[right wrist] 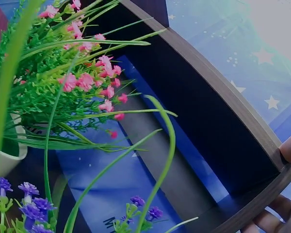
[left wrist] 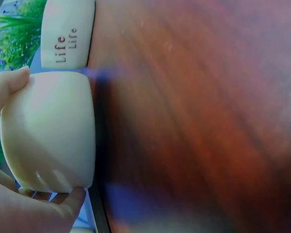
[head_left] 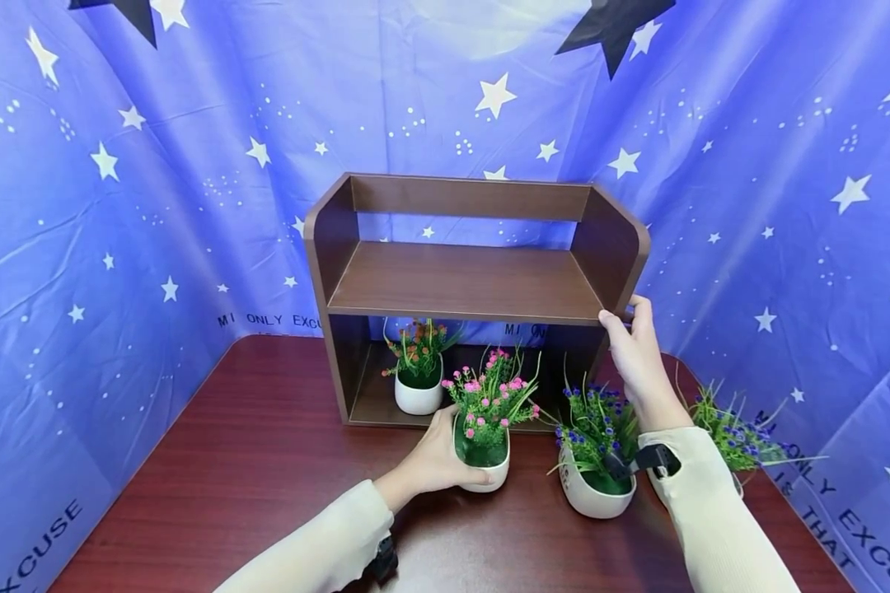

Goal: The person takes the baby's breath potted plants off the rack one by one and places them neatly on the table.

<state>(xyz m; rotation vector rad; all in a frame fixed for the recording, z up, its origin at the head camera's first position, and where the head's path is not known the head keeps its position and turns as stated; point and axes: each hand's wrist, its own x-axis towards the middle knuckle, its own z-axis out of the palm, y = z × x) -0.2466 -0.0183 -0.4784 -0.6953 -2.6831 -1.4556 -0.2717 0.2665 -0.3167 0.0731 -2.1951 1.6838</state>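
Observation:
My left hand [head_left: 432,458] holds a white pot [head_left: 495,479] of pink artificial flowers, thumb on the near side, in front of the shelf's lower opening. In the left wrist view that pot [left wrist: 53,131] has its base close to the red-brown table. With thumb in front and fingers behind, my right hand [head_left: 641,362] grips the right side of a brown two-tier wooden shelf [head_left: 467,280], level with its middle board. Inside the lower tier, toward the left, stands a white pot [head_left: 419,400] with orange flowers.
A white pot [head_left: 597,501] with dark blue flowers stands on the table [head_left: 267,494] right of the pink one, below my right forearm. Farther right, a purple-flowered plant [head_left: 742,441] is partly hidden by the sleeve. Blue star-patterned cloth [head_left: 193,206] hangs around the table.

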